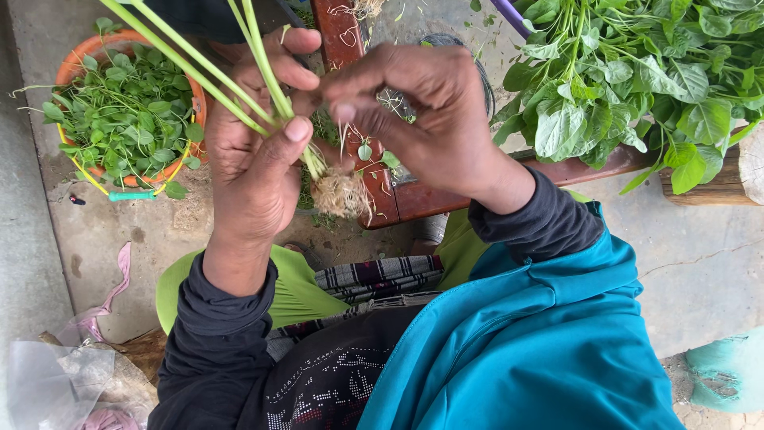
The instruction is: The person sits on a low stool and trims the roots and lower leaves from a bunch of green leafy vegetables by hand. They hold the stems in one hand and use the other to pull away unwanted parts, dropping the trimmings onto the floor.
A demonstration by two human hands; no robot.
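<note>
Fingers (296, 129) of the left hand (253, 159) wrapped and pressed around a small bunch of green stems (239, 76), thumb clamped across them. Stems: long, pale green, smooth, running up to the left out of view; root clump (341, 193) tan, hairy, hanging just below the fist. Right hand (426, 119): fingertips curled together, pinching at the stems near the left thumb. Bunch held above the person's lap, in front of a reddish wooden bench (402, 199). Orange basket (119, 40), left, on the concrete floor: filled with small picked green leaves (127, 111). Heap of broad-leaved greens (637, 72) lying on the bench, right. Crumpled plastic bag (56, 382), lower left.
</note>
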